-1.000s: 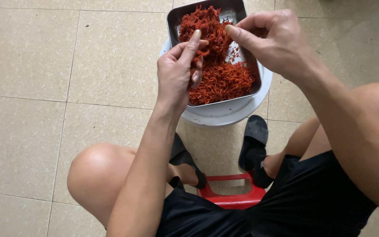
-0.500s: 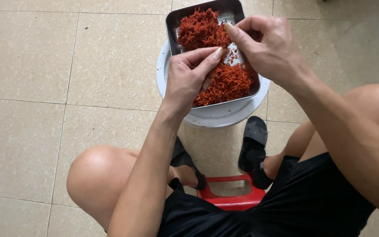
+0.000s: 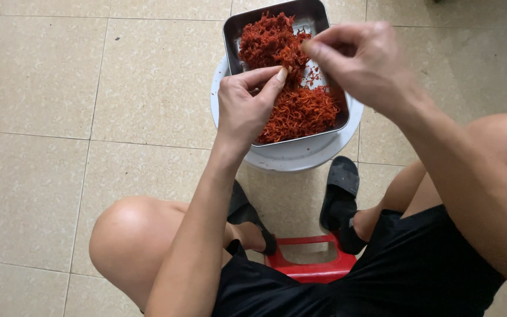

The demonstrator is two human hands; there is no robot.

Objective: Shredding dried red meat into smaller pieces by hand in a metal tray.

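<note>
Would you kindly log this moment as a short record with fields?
Setting: tiled floor, person seated on a red stool
Tray: metal tray resting on a white round base
Contents: red shreds heaped in the tray
Left hand: over the tray, fingers curled, thumb out
Right hand: above the tray, fingertips pinched; what they hold cannot be told
Footwear: black sandals

Head-worn camera, looking straight down from a seated person's eye level.
One close view only: both forearms reach away from the lens toward a metal tray (image 3: 324,17) on the tiled floor (image 3: 60,117), knees and red stool (image 3: 309,267) beneath.
</note>
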